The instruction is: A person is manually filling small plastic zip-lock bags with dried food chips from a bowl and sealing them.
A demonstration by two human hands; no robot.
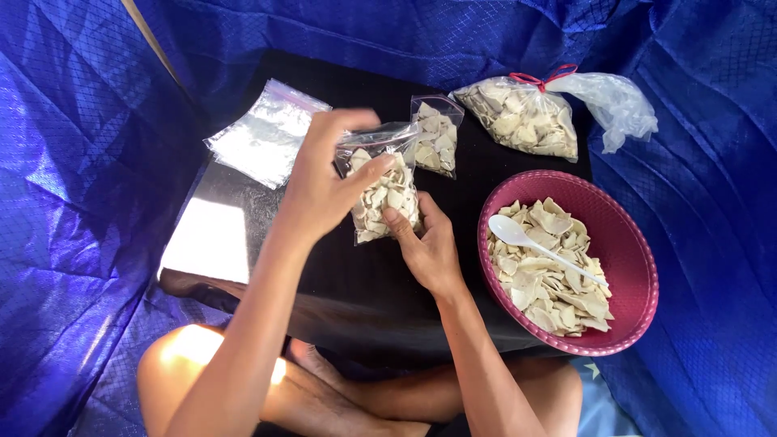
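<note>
A small clear bag [387,194] filled with pale chips sits just left of the frame's centre, held upright above a low black table [340,283]. The left hand [324,182] grips it from the left side, thumb pressed against the front of the bag near the top and the other fingers curled around behind, so the bag is pinched between them. The right hand [427,247] holds the bag from below, thumb up against its lower front edge and the remaining fingers tucked under and behind it, where they are hidden.

Just to the right of the held bag, touching or nearly touching it, a second small bag of chips [437,133] lies flat on the table. Further right, in the upper right of the frame, lies a large clear bag of chips [522,117] tied with a red band, its loose end trailing off to the right. Below it, at the right, a round pink basket [623,235] holds a heap of loose chips with a white plastic spoon [526,241] lying across them. In the upper left, a stack of empty clear bags [263,133] rests on the table's corner. Blue tarp [712,202] surrounds the table, and the person's crossed legs [356,396] show along the bottom.
</note>
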